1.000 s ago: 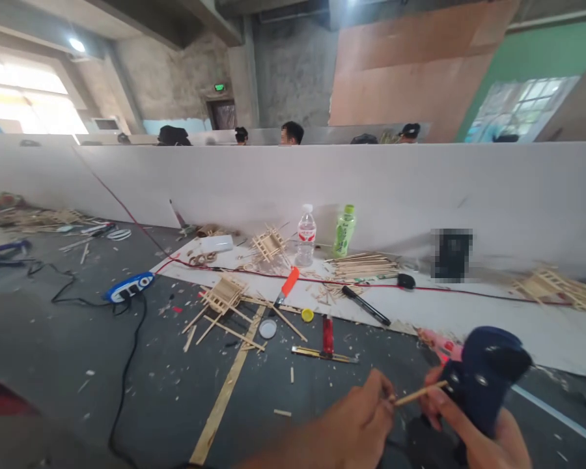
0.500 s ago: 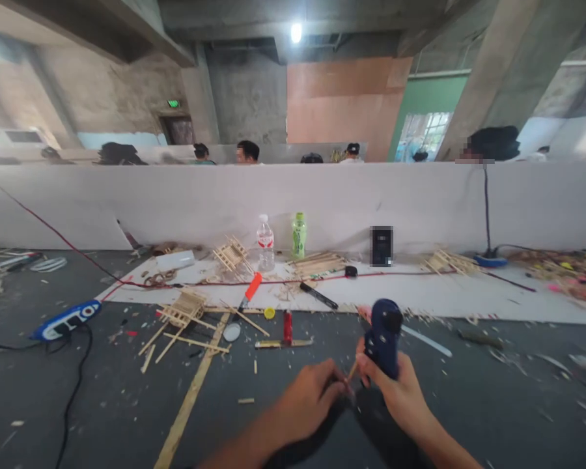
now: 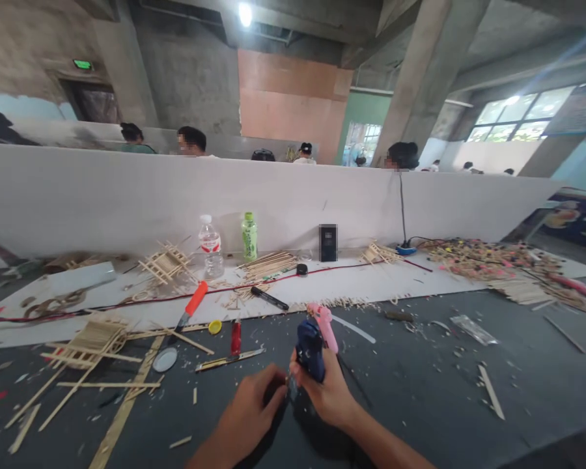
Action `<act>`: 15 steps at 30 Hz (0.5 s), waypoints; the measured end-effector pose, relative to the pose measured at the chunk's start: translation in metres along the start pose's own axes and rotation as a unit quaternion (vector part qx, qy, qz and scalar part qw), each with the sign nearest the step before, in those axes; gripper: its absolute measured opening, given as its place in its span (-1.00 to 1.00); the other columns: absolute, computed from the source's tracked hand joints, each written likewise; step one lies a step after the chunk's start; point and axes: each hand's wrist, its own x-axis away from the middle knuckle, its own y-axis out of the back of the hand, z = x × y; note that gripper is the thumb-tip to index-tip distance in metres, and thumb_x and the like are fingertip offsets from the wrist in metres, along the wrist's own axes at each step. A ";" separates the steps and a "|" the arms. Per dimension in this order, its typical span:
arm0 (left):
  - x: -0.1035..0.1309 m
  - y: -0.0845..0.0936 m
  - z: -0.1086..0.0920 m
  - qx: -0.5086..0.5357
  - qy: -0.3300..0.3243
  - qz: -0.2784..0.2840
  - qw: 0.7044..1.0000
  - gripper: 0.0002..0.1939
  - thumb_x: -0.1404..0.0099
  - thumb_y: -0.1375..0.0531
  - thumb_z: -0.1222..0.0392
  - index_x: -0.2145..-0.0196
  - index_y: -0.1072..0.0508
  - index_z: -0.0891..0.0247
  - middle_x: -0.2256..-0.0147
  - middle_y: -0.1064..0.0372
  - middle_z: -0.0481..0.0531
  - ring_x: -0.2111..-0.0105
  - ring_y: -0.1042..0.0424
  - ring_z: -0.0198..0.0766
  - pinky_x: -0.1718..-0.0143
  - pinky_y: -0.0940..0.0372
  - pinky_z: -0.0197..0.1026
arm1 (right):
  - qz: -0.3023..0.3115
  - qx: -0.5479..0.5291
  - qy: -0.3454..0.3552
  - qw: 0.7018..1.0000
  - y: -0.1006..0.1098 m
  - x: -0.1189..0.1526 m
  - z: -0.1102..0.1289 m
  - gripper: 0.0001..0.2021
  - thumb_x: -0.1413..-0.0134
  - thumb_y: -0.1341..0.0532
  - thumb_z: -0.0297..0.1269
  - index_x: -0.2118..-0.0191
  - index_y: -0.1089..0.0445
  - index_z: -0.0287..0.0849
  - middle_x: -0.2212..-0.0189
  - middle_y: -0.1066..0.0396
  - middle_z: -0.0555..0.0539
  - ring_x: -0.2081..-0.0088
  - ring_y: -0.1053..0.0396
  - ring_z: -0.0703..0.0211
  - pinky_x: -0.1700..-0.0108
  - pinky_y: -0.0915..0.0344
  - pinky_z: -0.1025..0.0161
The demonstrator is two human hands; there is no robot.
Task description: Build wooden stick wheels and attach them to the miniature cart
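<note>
My right hand (image 3: 325, 391) is wrapped round a dark blue handheld tool (image 3: 310, 348), held upright above the dark table. Close to its left, my left hand (image 3: 256, 407) has its thumb and forefinger pinched together; whatever is between the tips is too small to make out. The fingertips of both hands nearly meet under the tool. Behind the tool lies a pink glue gun (image 3: 326, 326). Left of the hands are a box cutter (image 3: 229, 360), a red lighter-like object (image 3: 236, 337) and a small stick structure (image 3: 92, 342).
A clear bottle (image 3: 211, 247), a green bottle (image 3: 249, 238), a black marker (image 3: 269, 298) and a stick pile (image 3: 268, 266) stand or lie towards the white partition (image 3: 283, 195). An orange-handled knife (image 3: 193, 305) is at left. Mixed sticks (image 3: 498, 260) heap at right. People are beyond.
The view has turned right, so most things sit further left and more of the right side shows. The pink glue gun is now more visible. Both hands keep a similar pose.
</note>
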 end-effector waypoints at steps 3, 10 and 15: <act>-0.001 -0.003 0.000 -0.010 0.011 -0.009 1.000 -0.70 -0.50 -0.05 0.00 0.17 -0.54 0.15 0.20 -0.63 0.03 0.17 -0.58 -0.14 0.09 -0.34 -0.22 | -0.023 -0.005 0.002 1.000 -0.004 -0.002 -0.003 -0.53 -0.31 -0.20 0.20 0.32 -0.36 -0.16 0.52 -0.28 0.02 0.48 -0.20 0.25 0.39 -0.22 0.27; -0.004 -0.008 0.004 -0.041 0.009 -0.013 0.999 -0.72 -0.47 -0.05 -0.01 0.23 -0.50 0.12 0.23 -0.64 0.03 0.19 -0.62 -0.10 0.14 -0.39 -0.20 | -0.073 -0.006 0.043 0.996 -0.011 0.007 -0.005 -0.55 -0.28 -0.22 0.21 0.29 -0.41 -0.13 0.45 -0.35 -0.02 0.46 -0.26 0.21 0.38 -0.30 0.24; -0.003 -0.005 -0.004 -0.052 0.002 -0.019 0.998 -0.72 -0.47 -0.07 0.04 0.21 -0.54 0.15 0.21 -0.65 0.05 0.17 -0.61 -0.10 0.11 -0.37 -0.20 | -0.096 -0.015 0.050 0.994 -0.012 0.010 -0.008 -0.57 -0.30 -0.23 0.17 0.31 -0.43 -0.15 0.50 -0.33 0.01 0.47 -0.25 0.22 0.38 -0.28 0.26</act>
